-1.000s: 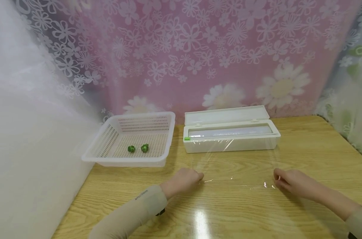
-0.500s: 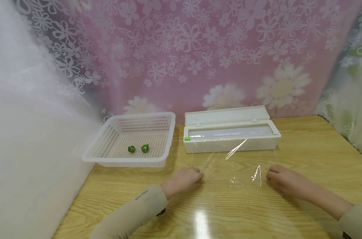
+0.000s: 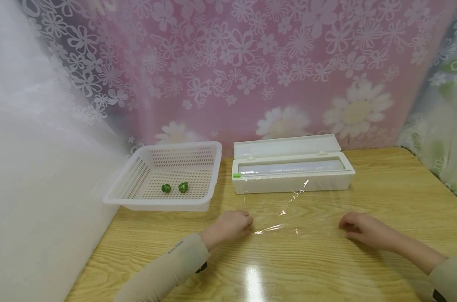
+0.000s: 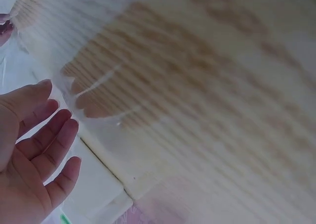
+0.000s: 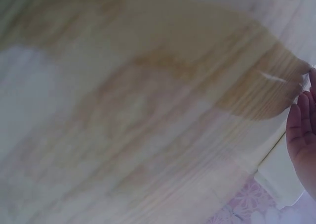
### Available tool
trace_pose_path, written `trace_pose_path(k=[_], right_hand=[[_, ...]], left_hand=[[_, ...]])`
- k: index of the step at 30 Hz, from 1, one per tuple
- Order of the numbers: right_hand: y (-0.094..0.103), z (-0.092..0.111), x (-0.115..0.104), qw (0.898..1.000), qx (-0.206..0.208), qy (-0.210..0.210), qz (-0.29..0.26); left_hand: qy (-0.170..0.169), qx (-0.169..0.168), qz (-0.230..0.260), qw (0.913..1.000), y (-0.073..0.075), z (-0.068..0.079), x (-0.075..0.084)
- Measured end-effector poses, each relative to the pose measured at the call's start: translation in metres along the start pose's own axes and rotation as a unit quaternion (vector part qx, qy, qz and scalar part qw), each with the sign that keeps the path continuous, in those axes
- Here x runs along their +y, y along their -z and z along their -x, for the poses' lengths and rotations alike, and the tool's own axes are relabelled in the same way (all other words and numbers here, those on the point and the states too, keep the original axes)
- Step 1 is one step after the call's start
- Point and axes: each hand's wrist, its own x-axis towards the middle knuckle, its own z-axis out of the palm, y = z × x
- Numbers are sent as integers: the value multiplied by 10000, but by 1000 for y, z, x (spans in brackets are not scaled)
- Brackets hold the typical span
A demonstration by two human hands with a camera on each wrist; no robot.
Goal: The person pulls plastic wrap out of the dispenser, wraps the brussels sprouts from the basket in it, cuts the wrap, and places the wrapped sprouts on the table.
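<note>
A sheet of clear cling film [image 3: 285, 214] stretches forward over the table from a white dispenser box [image 3: 292, 182], showing glints and wrinkles. My left hand [image 3: 230, 228] is at the film's front left. Its fingers are loosely bent, and in the left wrist view the thumb stands apart from the fingertips, right beside the film's edge. My right hand [image 3: 370, 230] pinches the front right of the film between thumb and fingers; the film gathers toward it in the left wrist view. Inside the box, with its lid [image 3: 286, 145] raised, lies the film roll [image 3: 289, 167].
Left of the box stands a white plastic basket [image 3: 211, 184] with slotted walls, holding two small green vegetables [image 3: 183, 187]. The wooden table [image 3: 311, 268] ends at a pink flowered curtain [image 3: 221, 63]. A green cutter slide [image 3: 236, 175] sits at the box's left end.
The film was stretched flat between both hands and now lies slacker, its glints shifted. My right hand has come slightly inward; the left hand's fingers have loosened and drawn back a little.
</note>
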Motion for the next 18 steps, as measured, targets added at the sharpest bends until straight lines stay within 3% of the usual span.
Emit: trace_pose_path(k=[8,18], right_hand=[[-2,-1,0,9995,248,184,74],[-5,0,3,9967,518,573,266]], left_hand=[[302,400,284,9983,18,3,-5],[518,1458,746,9851,48,9,-20]])
